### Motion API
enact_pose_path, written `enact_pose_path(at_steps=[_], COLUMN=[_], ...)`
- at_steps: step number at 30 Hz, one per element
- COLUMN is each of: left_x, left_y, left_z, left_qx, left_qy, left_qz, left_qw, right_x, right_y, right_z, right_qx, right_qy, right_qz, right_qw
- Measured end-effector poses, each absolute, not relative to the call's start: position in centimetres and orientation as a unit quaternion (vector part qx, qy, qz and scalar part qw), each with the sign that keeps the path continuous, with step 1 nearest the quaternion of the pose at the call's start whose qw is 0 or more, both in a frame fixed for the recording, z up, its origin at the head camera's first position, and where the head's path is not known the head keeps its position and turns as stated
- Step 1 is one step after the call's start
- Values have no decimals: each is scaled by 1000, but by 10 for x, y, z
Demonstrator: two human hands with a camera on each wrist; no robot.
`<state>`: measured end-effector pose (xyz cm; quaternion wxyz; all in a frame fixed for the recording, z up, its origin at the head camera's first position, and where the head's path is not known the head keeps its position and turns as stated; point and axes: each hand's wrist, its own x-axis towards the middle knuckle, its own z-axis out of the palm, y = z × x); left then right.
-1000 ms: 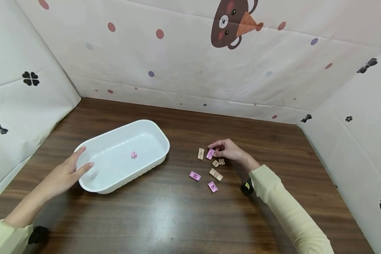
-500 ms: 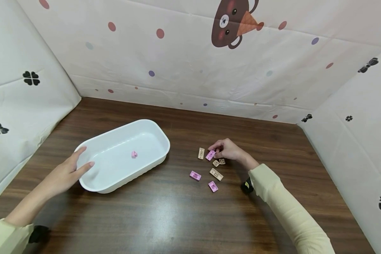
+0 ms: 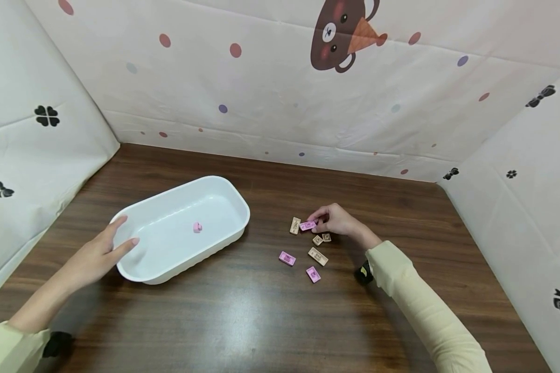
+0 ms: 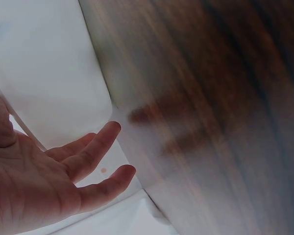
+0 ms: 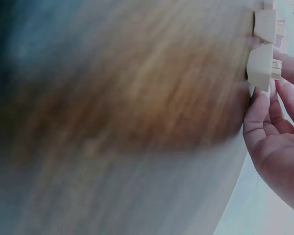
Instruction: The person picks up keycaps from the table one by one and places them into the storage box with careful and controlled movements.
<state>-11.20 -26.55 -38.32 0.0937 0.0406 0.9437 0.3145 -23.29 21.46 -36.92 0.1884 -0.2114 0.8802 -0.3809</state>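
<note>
Head view: the right hand (image 3: pixel 338 220) has a pink block (image 3: pixel 308 226) clamped between thumb and fingertips, just beside a long beige block (image 3: pixel 295 226); the left hand (image 3: pixel 93 256) is at the rim of the white tray (image 3: pixel 177 243), thumb and forefinger apart. Step in hand, as judged: grasping the block — next move calls for a firm pinch. Left wrist view: fingers extended, spread. Right wrist view: beige blocks (image 5: pixel 260 67) hide the pinch
</note>
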Motion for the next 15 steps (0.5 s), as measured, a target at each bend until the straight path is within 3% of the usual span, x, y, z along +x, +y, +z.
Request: enact_pose_path(at_steps=[15], left_x=[-113], left_y=[-267], left_z=[-385], left_qx=[44], left_qy=[944], left_qz=[313], left_qw=[90], right_x=[-249], right_y=[227], right_z=[-393], right_qx=[-176], right_qy=[860], right_qz=[-445], right_qw=[179])
